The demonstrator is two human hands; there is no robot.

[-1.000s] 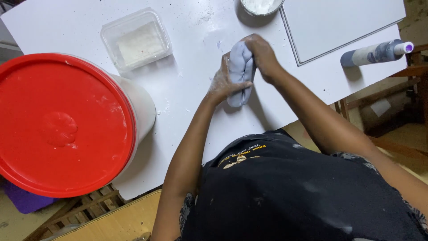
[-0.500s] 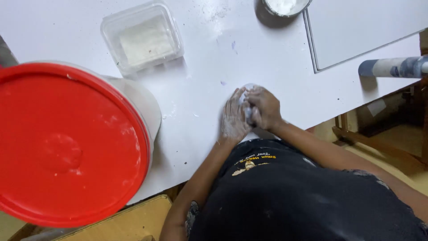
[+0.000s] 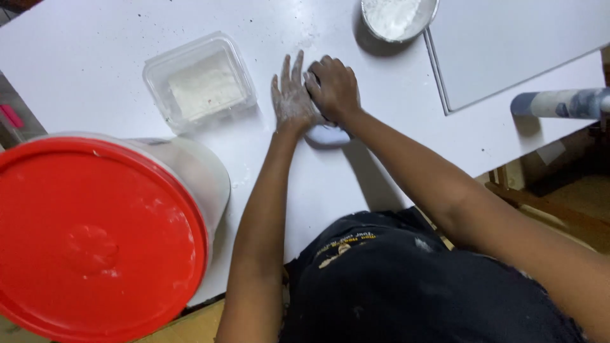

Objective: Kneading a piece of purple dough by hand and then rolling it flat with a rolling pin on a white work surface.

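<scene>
Both hands on a pale lump of dough [image 3: 326, 134] mid-table, near edge side. Left hand [image 3: 292, 98] flat, fingers spread, powder-dusted; right hand [image 3: 333, 89] curled, pressing down on the lump. Clear tub [image 3: 200, 82] left of hands: white powder inside. Metal bowl [image 3: 399, 16] far right: white powder. White bucket, red lid [image 3: 89, 238] shut, near left.

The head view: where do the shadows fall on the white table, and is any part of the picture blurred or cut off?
Head view: soft shadows lie under both forearms and left of the metal bowl on the white table; the left hand, right hand and pale lump look sharp; the red bucket lid is cut off by the frame edge; no strong glare.
</scene>
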